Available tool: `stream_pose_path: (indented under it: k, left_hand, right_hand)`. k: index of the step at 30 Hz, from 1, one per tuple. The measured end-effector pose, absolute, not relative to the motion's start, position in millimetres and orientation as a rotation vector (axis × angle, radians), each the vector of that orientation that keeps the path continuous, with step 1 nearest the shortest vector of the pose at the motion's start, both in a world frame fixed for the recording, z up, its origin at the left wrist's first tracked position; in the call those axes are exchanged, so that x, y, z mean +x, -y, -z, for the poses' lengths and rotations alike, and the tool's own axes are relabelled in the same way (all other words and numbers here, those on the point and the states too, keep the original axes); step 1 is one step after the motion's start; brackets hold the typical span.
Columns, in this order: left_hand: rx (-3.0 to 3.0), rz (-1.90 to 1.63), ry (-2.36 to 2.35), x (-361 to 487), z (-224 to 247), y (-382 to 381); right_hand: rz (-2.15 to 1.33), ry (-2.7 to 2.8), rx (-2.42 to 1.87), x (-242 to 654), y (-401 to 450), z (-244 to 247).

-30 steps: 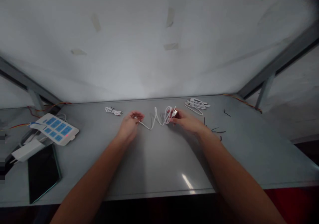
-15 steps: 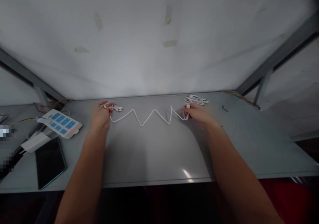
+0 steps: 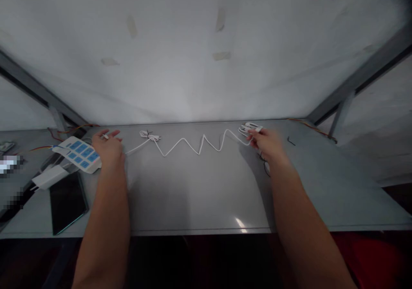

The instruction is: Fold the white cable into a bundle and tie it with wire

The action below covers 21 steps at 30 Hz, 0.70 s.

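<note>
A white cable stretches in zigzag bends between my two hands, above the grey table. My left hand, beside the power strip, is closed on one end of it, with a small white plug showing at the fingers. At the other end my right hand pinches the cable, its white connector by the fingertips. A tied bundle of white cable lies behind the stretched cable on the left. Another coiled white cable rests just behind my right hand and is partly covered by it.
At the left are a white power strip with blue sockets, a white charger and a dark phone or tablet. Black twist ties lie on the right of the grey table. A pale wall stands behind.
My left hand has moved left to the power strip, and my right hand slightly right. The white cable between them is drawn out longer, with flatter bends.
</note>
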<state>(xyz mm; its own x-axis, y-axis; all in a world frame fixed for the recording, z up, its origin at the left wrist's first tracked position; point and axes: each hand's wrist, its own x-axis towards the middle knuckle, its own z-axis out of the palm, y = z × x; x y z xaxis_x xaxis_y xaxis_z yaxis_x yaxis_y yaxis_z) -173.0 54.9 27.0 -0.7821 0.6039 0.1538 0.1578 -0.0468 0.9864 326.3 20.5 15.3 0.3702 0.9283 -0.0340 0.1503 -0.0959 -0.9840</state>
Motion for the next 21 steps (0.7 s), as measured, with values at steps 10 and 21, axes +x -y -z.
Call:
stream_pose_path:
  k: [10,21]
  left_hand:
    - [0.98,-1.906,-1.579,-134,-36,-47]
    - [1.722,-1.326,-1.214,0,-37,15]
  right_hand:
    - [-0.53,0.915,-1.529,338,-11,-32]
    - [-0.987,1.437,-1.376,226,23,-40]
